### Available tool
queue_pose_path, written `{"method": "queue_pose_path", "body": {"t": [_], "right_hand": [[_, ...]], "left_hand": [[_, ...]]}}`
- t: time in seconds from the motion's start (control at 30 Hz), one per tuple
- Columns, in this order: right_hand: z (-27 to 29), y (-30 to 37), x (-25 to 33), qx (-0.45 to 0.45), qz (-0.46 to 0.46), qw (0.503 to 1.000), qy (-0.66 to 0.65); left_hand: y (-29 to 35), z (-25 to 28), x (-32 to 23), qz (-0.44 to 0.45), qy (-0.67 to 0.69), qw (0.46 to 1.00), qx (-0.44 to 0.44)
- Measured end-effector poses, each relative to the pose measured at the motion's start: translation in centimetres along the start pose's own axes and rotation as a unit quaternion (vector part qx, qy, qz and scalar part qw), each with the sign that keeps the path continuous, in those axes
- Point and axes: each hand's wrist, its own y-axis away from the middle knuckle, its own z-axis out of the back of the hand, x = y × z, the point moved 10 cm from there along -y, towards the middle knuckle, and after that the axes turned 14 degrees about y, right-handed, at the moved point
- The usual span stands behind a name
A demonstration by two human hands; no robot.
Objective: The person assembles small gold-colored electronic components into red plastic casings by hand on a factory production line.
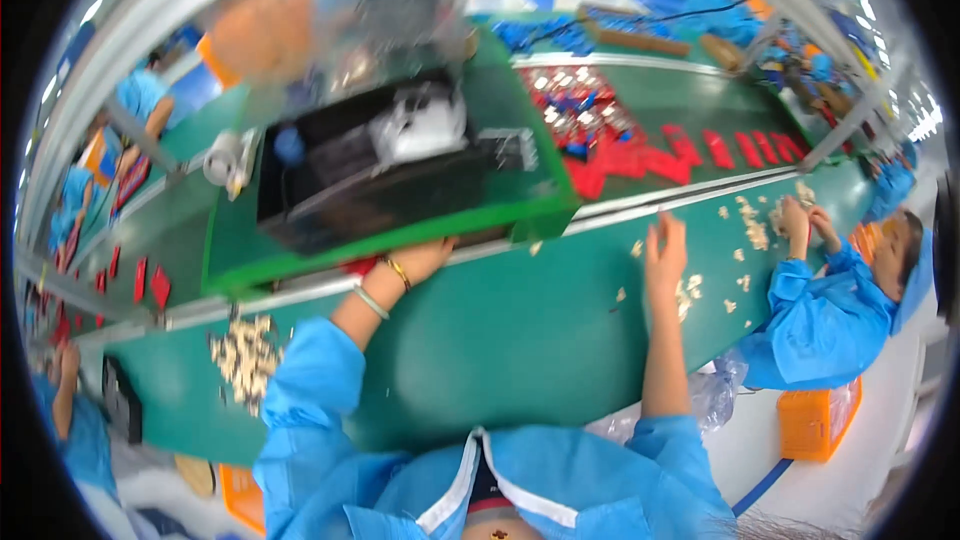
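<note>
My left hand [422,262] reaches forward beneath the front edge of a raised green shelf [400,236], a bracelet and a bangle on its wrist. The shelf edge hides its fingertips, so I cannot see what they touch. A red piece [362,265] shows beside that wrist, partly covered by the shelf. Over the green table [500,340], my right hand [665,255] is raised with its fingers stretched out and nothing visible in them. Small cream-coloured pieces [690,290] lie close to it. A larger pile of cream pieces [243,362] sits left of my left arm.
On the shelf stands a black bin [350,175] with a clear plastic bag [420,125]. Red parts [720,148] lie along the belt behind the table. At the right, a co-worker [830,310] in blue handles pieces. An orange crate [815,420] stands on the floor below.
</note>
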Motion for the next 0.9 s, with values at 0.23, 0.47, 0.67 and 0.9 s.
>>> {"method": "queue_pose_path", "body": {"t": [0.23,0.47,0.67,0.9], "right_hand": [[-13.2,-5.3,7.7,0.134,0.264,0.954,0.053],[-10.3,-2.6,7.1,0.051,0.224,0.961,0.155],[2.3,5.1,8.1,-0.068,0.117,0.99,-0.045],[1.8,20.2,24.9,0.213,0.463,0.859,-0.041]], "left_hand": [[9.5,2.7,-7.7,-0.07,0.105,0.991,0.038],[31.0,-7.3,-16.9,0.033,0.58,0.78,0.232],[40.9,-11.7,-7.7,0.281,0.544,0.771,0.176],[37.3,2.4,-7.8,0.262,0.504,0.816,0.103]]}}
